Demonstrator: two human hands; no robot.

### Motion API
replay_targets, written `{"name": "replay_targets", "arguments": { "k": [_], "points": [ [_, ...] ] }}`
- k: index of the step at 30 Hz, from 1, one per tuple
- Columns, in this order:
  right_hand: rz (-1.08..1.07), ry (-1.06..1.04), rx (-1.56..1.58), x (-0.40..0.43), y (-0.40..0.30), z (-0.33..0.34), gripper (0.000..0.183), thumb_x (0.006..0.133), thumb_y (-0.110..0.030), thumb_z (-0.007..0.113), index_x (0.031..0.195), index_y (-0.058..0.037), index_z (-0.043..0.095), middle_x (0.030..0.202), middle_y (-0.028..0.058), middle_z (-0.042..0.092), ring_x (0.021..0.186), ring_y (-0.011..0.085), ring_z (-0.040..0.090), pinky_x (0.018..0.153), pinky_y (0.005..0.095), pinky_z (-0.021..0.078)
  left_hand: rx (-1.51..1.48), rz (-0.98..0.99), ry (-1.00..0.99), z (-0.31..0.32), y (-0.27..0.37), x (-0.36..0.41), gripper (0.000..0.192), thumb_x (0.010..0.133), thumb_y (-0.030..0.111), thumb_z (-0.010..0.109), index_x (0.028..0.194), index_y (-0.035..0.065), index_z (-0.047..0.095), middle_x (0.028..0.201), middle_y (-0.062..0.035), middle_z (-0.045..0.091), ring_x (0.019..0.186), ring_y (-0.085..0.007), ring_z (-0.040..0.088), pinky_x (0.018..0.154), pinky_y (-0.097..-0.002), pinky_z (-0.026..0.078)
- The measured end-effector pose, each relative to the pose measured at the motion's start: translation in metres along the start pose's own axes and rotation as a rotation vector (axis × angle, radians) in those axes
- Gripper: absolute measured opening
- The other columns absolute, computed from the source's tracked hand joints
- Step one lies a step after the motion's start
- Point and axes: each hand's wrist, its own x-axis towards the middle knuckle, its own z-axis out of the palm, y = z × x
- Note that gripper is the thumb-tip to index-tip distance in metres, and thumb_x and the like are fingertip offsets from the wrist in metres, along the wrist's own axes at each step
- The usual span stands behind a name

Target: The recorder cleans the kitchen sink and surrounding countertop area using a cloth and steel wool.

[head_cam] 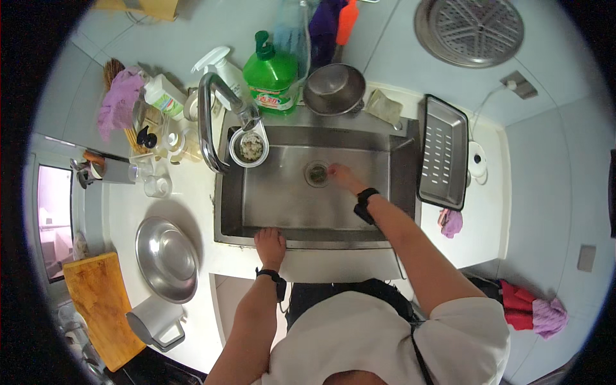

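A stainless steel sink (288, 202) lies before me, with a round drain (318, 174) in its floor that has dark greenish matter in it. My right hand (344, 176) reaches down to the right edge of the drain, fingertips at its rim; whether they pinch anything is too small to tell. On the sink's front rim rests my left hand (270, 244), its fingers over the edge and no object seen in it. Under the spout of the chrome faucet (208, 125) hangs a white-rimmed strainer cup (250, 147) holding pale food scraps.
Behind the sink stand a green pump bottle (270, 79), a white spray bottle (231, 72) and a dark metal bowl (334, 90). A black-rimmed drain tray (443, 154) is at right. On the left counter are a steel basin (167, 260), a grey pitcher (156, 322) and a wooden cutting board (101, 308).
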Motion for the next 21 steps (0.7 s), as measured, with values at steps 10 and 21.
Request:
{"name": "replay_targets", "arguments": {
  "k": [10, 21],
  "points": [
    [0.246, -0.181, -0.071, 0.037, 0.006, 0.091, 0.038, 0.082, -0.015, 0.047, 0.117, -0.0005, 0.046, 0.112, 0.0215, 0.049, 0.102, 0.0353, 0.048, 0.087, 0.0406, 0.0411, 0.052, -0.091, -0.067, 0.003, 0.001, 0.002, 0.014, 0.067, 0.018, 0.051, 0.074, 0.0064, 0.055, 0.078, -0.01, 0.055, 0.083, -0.0268, 0.049, 0.078, -0.0395, 0.035],
    [0.001, 0.122, -0.399, 0.043, -0.001, 0.086, 0.026, 0.08, -0.013, 0.053, 0.104, -0.0014, 0.051, 0.107, 0.0175, 0.047, 0.093, 0.0315, 0.051, 0.08, 0.0383, 0.045, 0.082, -0.071, -0.07, 0.0, 0.0, 0.012, 0.02, 0.07, 0.022, 0.05, 0.08, 0.0071, 0.056, 0.085, -0.0088, 0.055, 0.087, -0.0254, 0.048, 0.078, -0.0398, 0.036]
  ]
}}
